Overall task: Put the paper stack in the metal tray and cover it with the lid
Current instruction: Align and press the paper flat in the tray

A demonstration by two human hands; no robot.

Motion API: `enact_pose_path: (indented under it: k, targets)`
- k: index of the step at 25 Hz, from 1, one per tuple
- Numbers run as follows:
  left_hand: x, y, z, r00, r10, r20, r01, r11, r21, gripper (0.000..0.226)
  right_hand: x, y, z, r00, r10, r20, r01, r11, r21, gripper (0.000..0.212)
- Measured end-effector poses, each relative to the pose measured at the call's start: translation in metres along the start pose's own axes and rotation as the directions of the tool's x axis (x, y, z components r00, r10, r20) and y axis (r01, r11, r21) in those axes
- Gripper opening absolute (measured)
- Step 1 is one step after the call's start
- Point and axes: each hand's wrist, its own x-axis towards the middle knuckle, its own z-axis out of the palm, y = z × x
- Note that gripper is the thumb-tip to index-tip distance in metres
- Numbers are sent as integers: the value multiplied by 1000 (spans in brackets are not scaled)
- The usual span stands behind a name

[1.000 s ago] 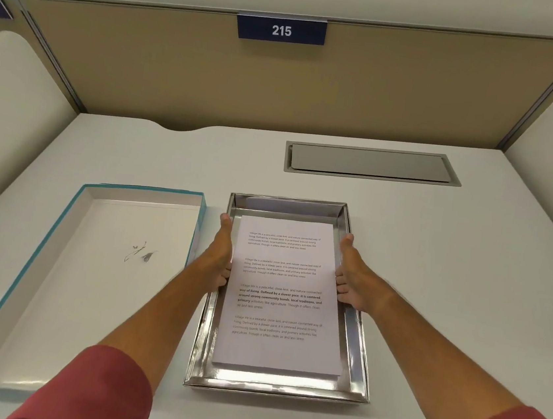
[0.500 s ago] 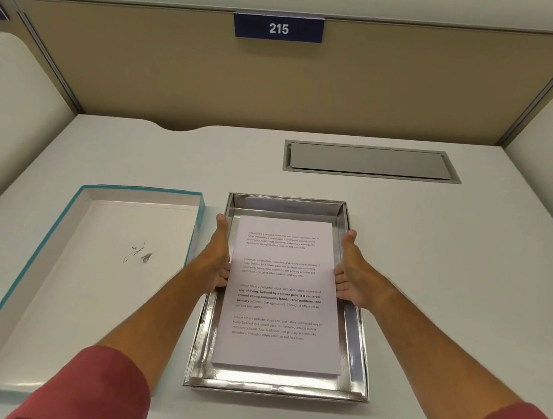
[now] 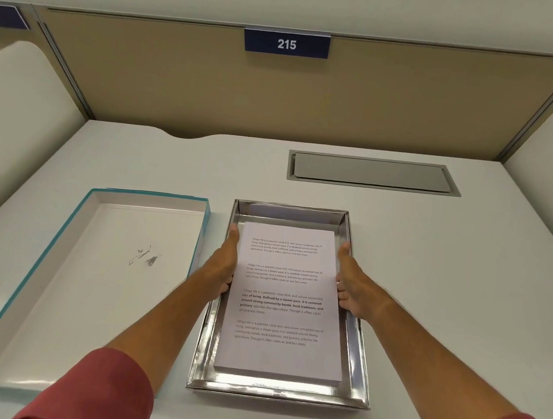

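Note:
A white paper stack (image 3: 282, 316) with printed text lies inside the shiny metal tray (image 3: 277, 390) at the middle of the desk. My left hand (image 3: 224, 265) grips the stack's left edge and my right hand (image 3: 351, 285) grips its right edge, thumbs along the sides and fingers tucked under. The lid (image 3: 88, 277), white inside with a teal rim and a small plant drawing, lies upside down on the desk just left of the tray.
A grey cable hatch (image 3: 374, 173) is set into the desk behind the tray. White rounded dividers (image 3: 14, 110) stand at both sides, and a beige back panel carries a blue "215" sign (image 3: 286, 43).
Both hands have slid a little farther forward along the stack's sides. The stack has settled slightly deeper in the tray. The lid has not moved.

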Motion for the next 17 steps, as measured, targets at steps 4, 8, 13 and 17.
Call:
enact_pose_path:
  k: [4, 8, 13, 17]
  targets:
    - [5, 5, 0, 1000, 3, 8, -3, 1000, -14, 57, 11, -14, 1, 995, -96, 1, 95, 983, -156, 70]
    - [20, 18, -1, 995, 80, -67, -76, 996, 50, 58, 34, -46, 3, 981, -161, -105, 123, 945, -303, 89]
    - [45, 31, -3, 992, 71, -102, -66, 996, 53, 61, 57, -82, 1, 992, -93, -91, 52, 927, -370, 89]
    - [56, 31, -6, 999, -6, -51, 5, 1000, -10, 78, 66, -100, -1, 999, 6, -44, -21, 934, -357, 94]
